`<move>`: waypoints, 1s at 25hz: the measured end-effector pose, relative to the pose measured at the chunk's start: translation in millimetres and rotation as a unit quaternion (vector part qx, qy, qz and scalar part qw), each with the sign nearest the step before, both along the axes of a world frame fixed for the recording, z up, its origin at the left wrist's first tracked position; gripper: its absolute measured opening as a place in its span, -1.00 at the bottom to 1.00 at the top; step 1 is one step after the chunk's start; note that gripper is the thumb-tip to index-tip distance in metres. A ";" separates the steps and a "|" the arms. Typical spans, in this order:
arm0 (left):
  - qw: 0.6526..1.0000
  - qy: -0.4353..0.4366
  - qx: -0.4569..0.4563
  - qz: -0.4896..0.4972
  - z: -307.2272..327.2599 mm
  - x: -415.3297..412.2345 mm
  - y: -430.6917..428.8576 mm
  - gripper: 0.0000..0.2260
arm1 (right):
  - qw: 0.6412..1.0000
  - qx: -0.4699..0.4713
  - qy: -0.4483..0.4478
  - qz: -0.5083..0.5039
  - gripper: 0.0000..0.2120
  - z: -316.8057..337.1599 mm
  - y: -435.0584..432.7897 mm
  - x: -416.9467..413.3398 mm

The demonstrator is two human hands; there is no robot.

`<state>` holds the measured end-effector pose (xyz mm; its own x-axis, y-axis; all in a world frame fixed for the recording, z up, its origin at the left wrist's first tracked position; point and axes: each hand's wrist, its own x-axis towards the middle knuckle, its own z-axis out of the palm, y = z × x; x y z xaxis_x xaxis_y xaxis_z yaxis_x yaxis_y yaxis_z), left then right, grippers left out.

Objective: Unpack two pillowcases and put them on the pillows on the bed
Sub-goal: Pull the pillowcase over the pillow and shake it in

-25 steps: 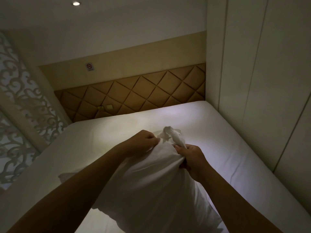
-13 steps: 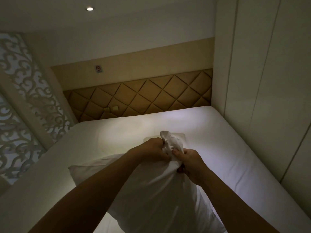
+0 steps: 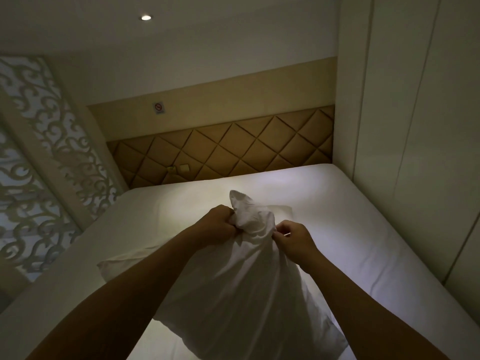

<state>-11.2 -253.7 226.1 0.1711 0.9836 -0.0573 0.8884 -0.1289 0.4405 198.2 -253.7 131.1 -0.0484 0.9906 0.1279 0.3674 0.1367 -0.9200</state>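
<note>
A white pillow in its white pillowcase [image 3: 241, 289] stands upright in front of me above the bed [image 3: 363, 242]. Its open end is bunched into a twisted tuft [image 3: 246, 211] at the top. My left hand [image 3: 220, 227] grips the gathered cloth on the tuft's left side. My right hand [image 3: 293, 239] pinches the cloth on its right side. A second white pillow [image 3: 122, 263] lies flat on the bed behind my left forearm, partly hidden by it. A corner of white cloth [image 3: 281, 213] shows behind the tuft.
A tan quilted headboard [image 3: 233, 152] with a switch plate [image 3: 184, 168] runs along the bed's far end. A pale panelled wall [image 3: 415, 126] borders the bed on the right. A carved lattice screen [image 3: 39, 165] stands at the left.
The pillow has been lifted higher and more upright. My hands have closed in on the open end, gathering it into a taller tuft. The view has tilted down slightly.
</note>
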 end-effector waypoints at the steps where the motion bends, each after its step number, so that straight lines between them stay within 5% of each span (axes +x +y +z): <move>1: 1.000 0.000 0.006 -0.001 1.1 -6.0 -0.7 -0.84 | 1.000 0.014 -0.020 -0.015 -0.85 -2.1 1.9 0.2; 12: 0.997 -0.006 0.062 -0.039 7.2 -22.8 -6.9 -0.89 | 0.984 -0.001 -0.173 -0.036 -0.74 -37.7 -10.0 25.8; 18: 0.994 0.007 0.101 -0.037 15.3 -20.2 -4.6 -0.89 | 0.939 -0.095 -0.330 -0.024 -0.86 -51.4 -16.4 33.2; 22: 0.994 0.009 0.103 -0.034 13.3 -14.9 -2.0 -0.79 | 0.929 -0.116 -0.352 0.013 -0.81 -43.9 -16.1 25.7; 25: 0.995 0.026 0.096 -0.022 7.4 -11.0 -2.7 -0.78 | 0.954 -0.039 -0.297 0.010 -0.84 -19.4 -17.5 11.0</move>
<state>-22.2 -256.5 233.5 0.2166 0.9687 0.1211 0.9012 -0.2461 0.3567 209.1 -271.2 111.7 -0.1084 0.9941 -0.0016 0.8253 0.0891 -0.5576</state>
